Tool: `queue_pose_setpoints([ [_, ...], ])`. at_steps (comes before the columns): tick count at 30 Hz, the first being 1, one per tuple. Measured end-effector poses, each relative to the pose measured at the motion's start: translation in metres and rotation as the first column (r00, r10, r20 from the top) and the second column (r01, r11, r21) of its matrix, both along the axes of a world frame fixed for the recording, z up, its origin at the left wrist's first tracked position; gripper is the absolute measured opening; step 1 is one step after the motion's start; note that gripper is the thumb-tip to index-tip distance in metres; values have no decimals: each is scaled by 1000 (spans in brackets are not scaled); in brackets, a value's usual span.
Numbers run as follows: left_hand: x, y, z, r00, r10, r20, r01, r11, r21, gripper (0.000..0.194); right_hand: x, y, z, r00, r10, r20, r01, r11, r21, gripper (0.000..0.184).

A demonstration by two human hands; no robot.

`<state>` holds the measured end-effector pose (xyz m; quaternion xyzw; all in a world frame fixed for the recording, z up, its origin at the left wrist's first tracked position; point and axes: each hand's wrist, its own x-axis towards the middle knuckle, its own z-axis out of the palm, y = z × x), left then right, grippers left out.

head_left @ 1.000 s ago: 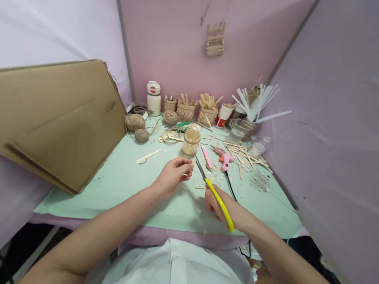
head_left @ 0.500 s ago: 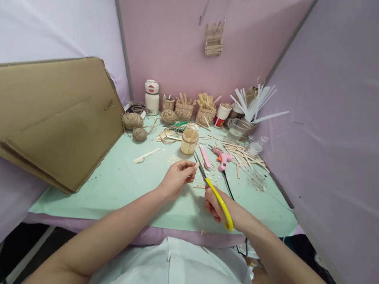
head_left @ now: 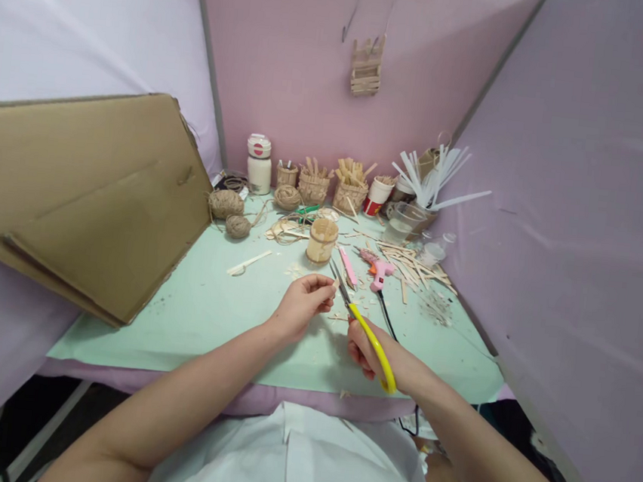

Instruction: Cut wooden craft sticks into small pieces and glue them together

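My right hand [head_left: 366, 349] is closed round the yellow-handled scissors [head_left: 375, 345], whose blades point up and to the left. At the blades, my left hand [head_left: 307, 300] pinches a small piece of wooden stick [head_left: 336, 282], mostly hidden by the fingers. Just beyond my left hand a small round wooden cup [head_left: 322, 242] with a dark band near its rim stands upright on the green tabletop. Beside the blades lies a pink craft knife [head_left: 348, 267], and to its right a pink glue gun [head_left: 379, 269] with a black cord.
Loose wooden sticks [head_left: 410, 263] and chips litter the right side. Twine balls [head_left: 226, 204], a white bottle [head_left: 259, 165] and stick-filled baskets [head_left: 351, 187] line the back. A large cardboard sheet [head_left: 92, 196] leans at left. Clear glue sticks [head_left: 433, 176] stand at back right.
The piece of stick shows less between my left fingers and the blades than before. Both hands stay in nearly the same place; the view has shifted slightly.
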<state>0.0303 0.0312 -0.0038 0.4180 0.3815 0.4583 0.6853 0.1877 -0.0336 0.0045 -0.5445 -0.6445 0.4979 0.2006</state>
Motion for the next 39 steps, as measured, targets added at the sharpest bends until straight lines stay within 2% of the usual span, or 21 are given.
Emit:
queue_pose_setpoints([
  [11, 0, 0, -2, 1000, -1, 25, 2, 1000, -4, 22, -2, -3, 0, 999, -26, 22, 25, 999, 43, 43],
  [22, -3, 0, -2, 994, -91, 66, 93, 995, -34, 22, 1, -12, 6, 995, -51, 82, 42, 993, 110, 46],
  [32, -9, 3, 2, 986, -168, 5, 168, 986, 22, 21, 11, -20, 15, 988, 6, 155, -27, 991, 129, 44],
  [39, -13, 3, 5, 971, -238, -11, 238, 971, -10, 22, 12, -25, 21, 980, 31, 195, -55, 992, 118, 42],
])
